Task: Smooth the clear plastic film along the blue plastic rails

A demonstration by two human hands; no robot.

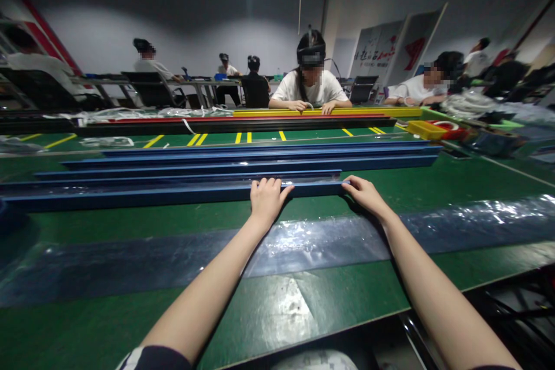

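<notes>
A long blue channel strip [173, 195] lies across the green table, running out toward the left edge of the view. Clear film shows inside its trough. My left hand [267, 199] grips the near wall, fingers hooked over the top and thumb stretched along it to the right. At the strip's right end, my right hand [363, 192] pinches the corner between thumb and fingers; the fingertips are partly hidden. More blue channel strips [260, 161] lie just behind, roughly parallel. Closer to me, a wide sheet of clear plastic film [321, 245] stretches flat under both forearms.
The green table [108, 329] ends near my body. Farther back lie a black strip [303, 125], a yellow strip [381, 111] and a yellow tray [422, 129]. Across the table, a person [310, 87] leans with both hands on the yellow strip. Other people sit behind.
</notes>
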